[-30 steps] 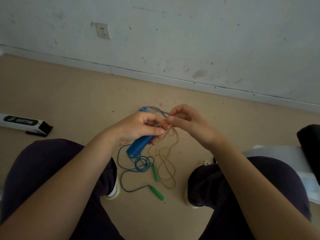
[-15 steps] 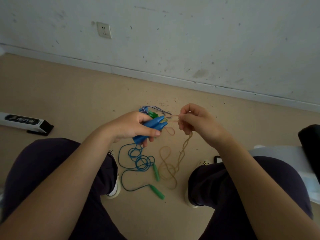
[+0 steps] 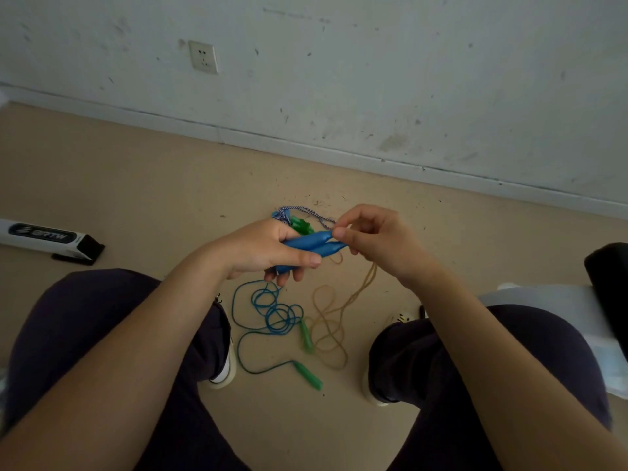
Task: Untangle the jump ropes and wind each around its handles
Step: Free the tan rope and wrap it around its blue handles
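So that the tan rope (image 3: 334, 321) can be wound on, the left hand (image 3: 263, 251) clamps the paired blue handles (image 3: 311, 244) together while the right hand (image 3: 377, 241) pinches rope at their tips, its slack (loops on the floor (image 3: 136, 198)) trailing toward 6 o'clock.
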`<action>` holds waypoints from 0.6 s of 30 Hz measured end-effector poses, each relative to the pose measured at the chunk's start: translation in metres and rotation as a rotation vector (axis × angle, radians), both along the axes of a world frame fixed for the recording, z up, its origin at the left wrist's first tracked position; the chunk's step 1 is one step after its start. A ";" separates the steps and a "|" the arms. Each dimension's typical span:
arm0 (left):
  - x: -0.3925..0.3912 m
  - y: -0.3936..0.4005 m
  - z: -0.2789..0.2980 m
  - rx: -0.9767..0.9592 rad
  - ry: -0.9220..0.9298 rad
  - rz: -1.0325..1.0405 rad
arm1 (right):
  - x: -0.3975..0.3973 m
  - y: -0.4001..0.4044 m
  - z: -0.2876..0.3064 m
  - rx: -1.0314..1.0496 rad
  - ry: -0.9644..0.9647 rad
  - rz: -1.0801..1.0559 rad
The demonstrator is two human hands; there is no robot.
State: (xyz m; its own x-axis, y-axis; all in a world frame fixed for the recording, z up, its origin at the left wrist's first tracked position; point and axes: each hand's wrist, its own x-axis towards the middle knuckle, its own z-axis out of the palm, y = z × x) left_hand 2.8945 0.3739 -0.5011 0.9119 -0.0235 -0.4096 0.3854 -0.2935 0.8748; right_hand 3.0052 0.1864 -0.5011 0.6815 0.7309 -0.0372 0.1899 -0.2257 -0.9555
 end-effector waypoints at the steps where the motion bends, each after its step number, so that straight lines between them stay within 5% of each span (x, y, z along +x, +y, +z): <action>1: 0.000 0.001 0.000 0.015 -0.001 -0.013 | 0.001 0.000 0.000 0.002 -0.002 -0.001; 5: 0.000 -0.002 0.000 -0.025 -0.078 0.076 | 0.005 -0.003 -0.002 0.048 0.047 -0.064; 12: 0.008 0.006 0.000 -0.113 -0.332 0.782 | 0.014 -0.006 -0.006 0.051 0.044 -0.251; 18: 0.004 0.007 -0.006 0.194 -0.091 0.303 | 0.001 -0.002 -0.003 -0.079 0.017 0.036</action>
